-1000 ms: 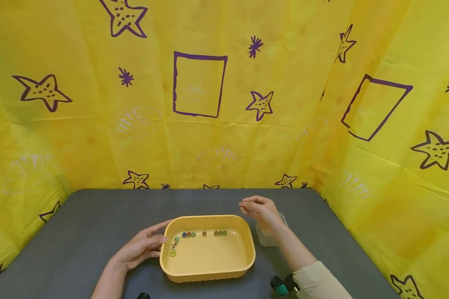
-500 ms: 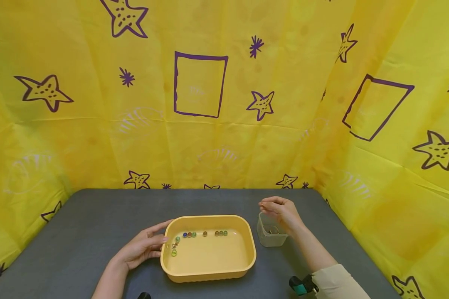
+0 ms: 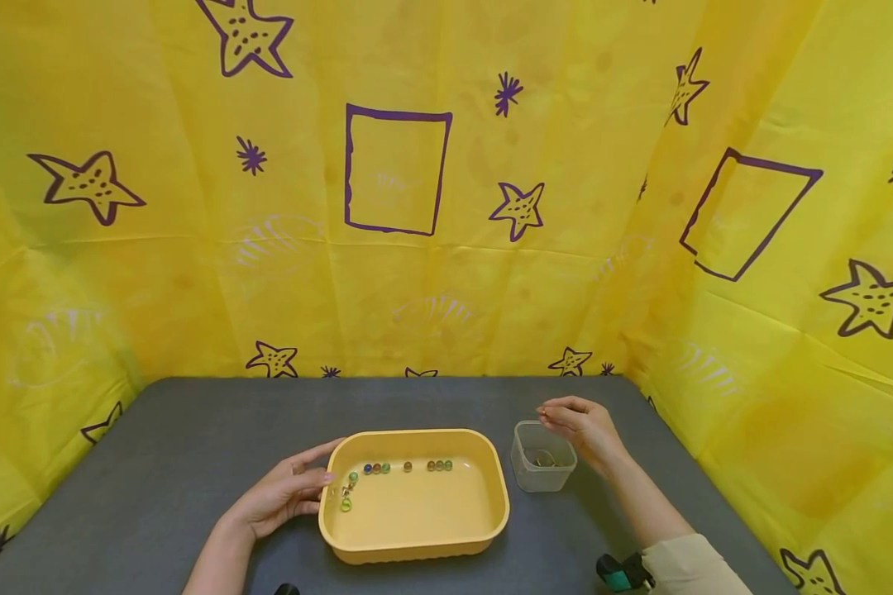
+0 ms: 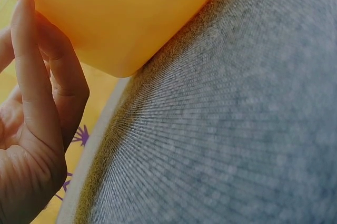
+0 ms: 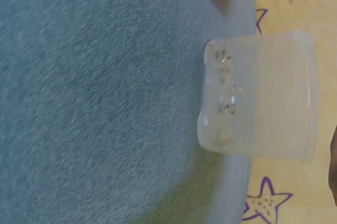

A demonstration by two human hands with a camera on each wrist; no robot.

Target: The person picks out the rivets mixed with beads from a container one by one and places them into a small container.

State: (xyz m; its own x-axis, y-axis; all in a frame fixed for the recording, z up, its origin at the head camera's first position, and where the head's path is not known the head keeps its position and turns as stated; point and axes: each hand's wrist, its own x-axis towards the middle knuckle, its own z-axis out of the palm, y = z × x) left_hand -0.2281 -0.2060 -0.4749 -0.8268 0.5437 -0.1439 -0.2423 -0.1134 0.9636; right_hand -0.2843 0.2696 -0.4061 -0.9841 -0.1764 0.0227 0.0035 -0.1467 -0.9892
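My left hand (image 3: 279,492) grips the left side of a yellow tub (image 3: 424,549), its thumb at the rim. In the left wrist view, the fingers (image 4: 73,84) bend beside the tub's wall (image 4: 121,29). Glass marbles (image 3: 439,465) lie inside along the back and left walls. My right hand (image 3: 588,430) is raised over the back right of a clear plastic container (image 3: 543,481), its fingertips pinching a tiny reddish-gold thing. Small shiny pieces, one like a thin loop (image 3: 543,459), lie in the container. Only a dark edge of the right hand (image 5: 333,166) shows in the right wrist view.
Both vessels stand on a dark grey table (image 3: 216,430), the container just right of the tub. A yellow curtain (image 3: 417,281) with purple star drawings hangs behind and at the sides. A black-and-teal wrist device (image 3: 619,573) sits at the right sleeve.
My right hand has moved right from near the tub's back right corner to over the container, uncovering the container's inside. The left hand and tub stay in place.
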